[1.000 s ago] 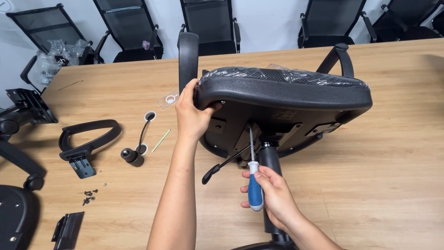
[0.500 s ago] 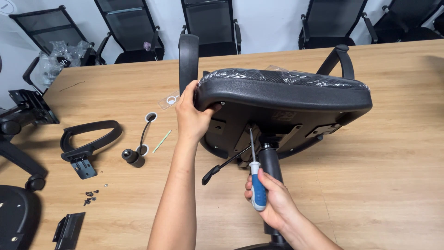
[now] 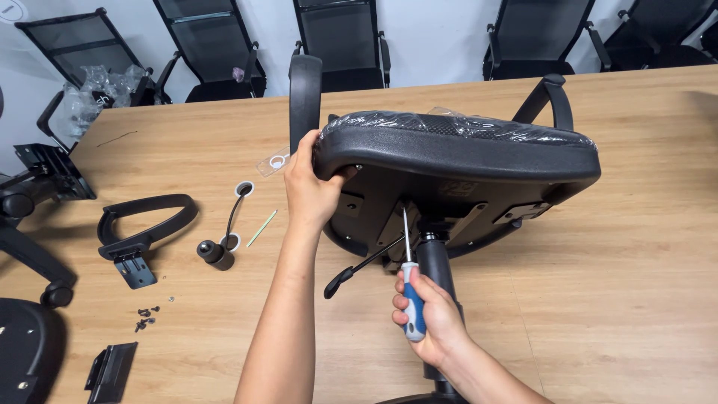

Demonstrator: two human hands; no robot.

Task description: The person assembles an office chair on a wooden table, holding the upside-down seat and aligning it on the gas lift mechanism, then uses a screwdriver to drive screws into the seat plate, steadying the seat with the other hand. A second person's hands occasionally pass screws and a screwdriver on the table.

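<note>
Seemingly closed hands: seat (image 3: pixel 456 150), screwdriver (image 3: pixel 413 303).

Under the seat (image 3: pixel 456 153) it's tight for me: post (image 3: pixel 435 262) and lever (image 3: pixel 359 268) block; bare table (image 3: pixel 613 299) right is open

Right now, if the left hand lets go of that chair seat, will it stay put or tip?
Probably tips: the chair seat sits tilted on its narrow gas column, steadied by the left hand at its edge. It looks heavy for one hand. Its plastic wrap may be slippery. The right hand only holds the screwdriver.
</note>
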